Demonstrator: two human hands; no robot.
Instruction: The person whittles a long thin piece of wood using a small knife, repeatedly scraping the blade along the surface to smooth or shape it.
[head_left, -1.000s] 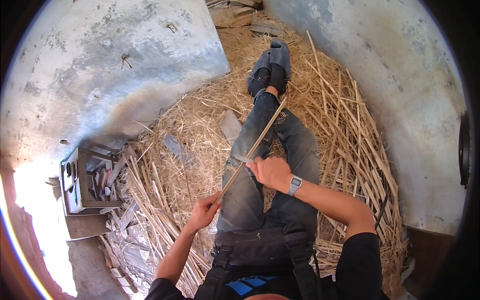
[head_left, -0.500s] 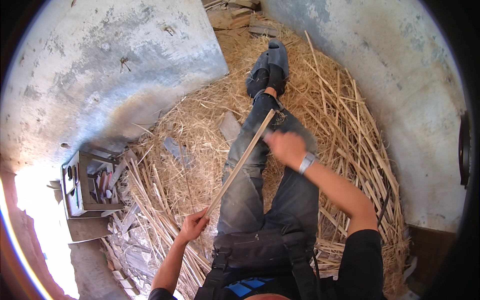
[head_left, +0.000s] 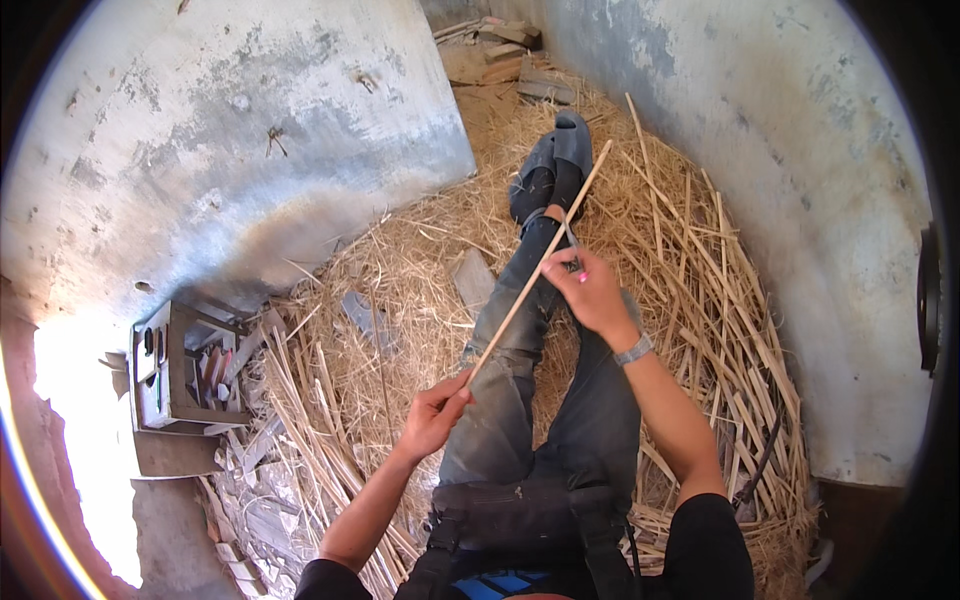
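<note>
Head view. Two bare hands, one strip and one blade occupy the middle of the scene. The left hand [head_left: 437,415], at the near left, is closed around the near end of the wooden strip [head_left: 520,298]. The right hand [head_left: 590,290], farther off, is curled around a small grey blade [head_left: 571,233], which projects on its far side just beside the strip; whether the edge touches the wood cannot be told. The strip is single, long, thin, straight and pale tan, slanting above the legs [head_left: 495,410] from near left to far right, its far end just right of the slippers [head_left: 573,145]. Legs and slippers number two each; one wristwatch [head_left: 634,349] encircles the right wrist. Two flat slabs [head_left: 474,281] lie among the pale shavings [head_left: 420,255] left of the legs. One boxlike wooden frame [head_left: 205,412] stands at far left. Loose strips [head_left: 722,265], too many to count, line the right side; others lie at near left.
</note>
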